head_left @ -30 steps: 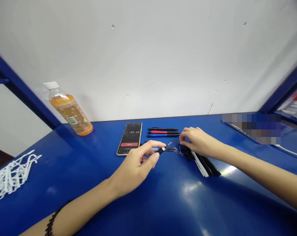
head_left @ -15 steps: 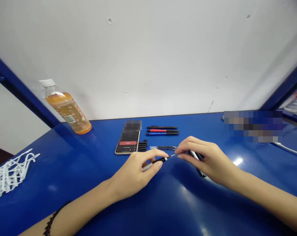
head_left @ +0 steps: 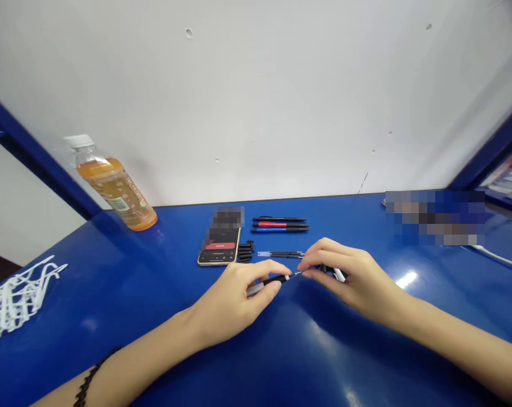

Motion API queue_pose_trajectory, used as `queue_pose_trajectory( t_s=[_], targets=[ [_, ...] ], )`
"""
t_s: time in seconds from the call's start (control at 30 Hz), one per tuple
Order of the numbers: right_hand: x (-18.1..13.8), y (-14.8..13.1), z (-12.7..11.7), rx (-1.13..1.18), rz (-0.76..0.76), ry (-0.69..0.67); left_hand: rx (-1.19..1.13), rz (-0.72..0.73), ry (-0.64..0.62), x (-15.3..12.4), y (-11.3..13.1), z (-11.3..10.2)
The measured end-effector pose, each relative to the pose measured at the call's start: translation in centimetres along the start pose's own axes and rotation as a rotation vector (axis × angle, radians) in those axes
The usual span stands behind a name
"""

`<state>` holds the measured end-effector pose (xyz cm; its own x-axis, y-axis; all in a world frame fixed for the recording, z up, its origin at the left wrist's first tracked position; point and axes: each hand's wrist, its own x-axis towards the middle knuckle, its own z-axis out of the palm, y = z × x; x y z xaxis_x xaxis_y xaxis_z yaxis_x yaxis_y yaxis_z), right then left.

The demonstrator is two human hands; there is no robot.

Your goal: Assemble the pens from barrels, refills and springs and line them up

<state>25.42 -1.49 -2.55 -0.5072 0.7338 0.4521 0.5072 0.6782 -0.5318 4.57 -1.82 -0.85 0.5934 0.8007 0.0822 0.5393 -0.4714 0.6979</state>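
Note:
My left hand is closed round a pen with a pale barrel and a black grip. The pen's thin metal tip points right, to the pinched fingertips of my right hand; whether a small part sits there is too fine to make out. Under the right palm is a black and white pen part, mostly hidden by the fingers. Just behind the hands lie several thin pen refills, side by side. Several short black pen parts lie left of them.
A phone lies beside the black parts. Black, red and blue pens lie in a row farther back. A drink bottle stands at left, near a pile of white plastic strips. A white cable runs at right.
My right hand has tilted and shifted slightly left and down, and its black and white part is now more covered by the hand. The pen's tip has dipped a little. My left hand is nearly still.

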Motion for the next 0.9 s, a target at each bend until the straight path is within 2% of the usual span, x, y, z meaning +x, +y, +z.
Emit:
queue_pose_trajectory(
  t_s=[0.1, 0.2, 0.33, 0.43, 0.53, 0.63, 0.73, 0.9],
  targets=[
    [-0.2, -0.3, 0.6, 0.069, 0.044, -0.018, 0.082, 0.071, -0.017, -0.4, 0.1, 0.4],
    [-0.3, -0.7, 1.0, 0.191, 0.163, -0.013, 0.202, 0.131, -0.002, -0.8, 0.0, 0.7],
    [0.0, -0.7, 0.3, 0.266, 0.233, -0.031, 0.313, 0.155, -0.002, -0.8, -0.4, 0.6],
    [0.5, 0.7, -0.9, 0.163, 0.200, -0.048, 0.213, 0.119, 0.008, -0.5, -0.5, 0.2],
    [0.8, 2.8, -2.3, -0.086, 0.147, -0.069, 0.092, 0.091, 0.034, -0.3, -0.4, -0.1],
    [0.8, 4.3, -3.2, -0.265, 0.067, -0.215, 0.056, 0.076, 0.052, -0.4, -0.4, -0.2],
    [0.7, 4.2, -3.5, -0.294, 0.027, -0.316, 0.046, 0.073, 0.047, -0.5, -0.5, -0.2],
    [0.7, 3.7, -3.6, -0.366, -0.049, -0.389, 0.044, 0.067, 0.050, -0.4, -0.6, -0.2]
  ],
)
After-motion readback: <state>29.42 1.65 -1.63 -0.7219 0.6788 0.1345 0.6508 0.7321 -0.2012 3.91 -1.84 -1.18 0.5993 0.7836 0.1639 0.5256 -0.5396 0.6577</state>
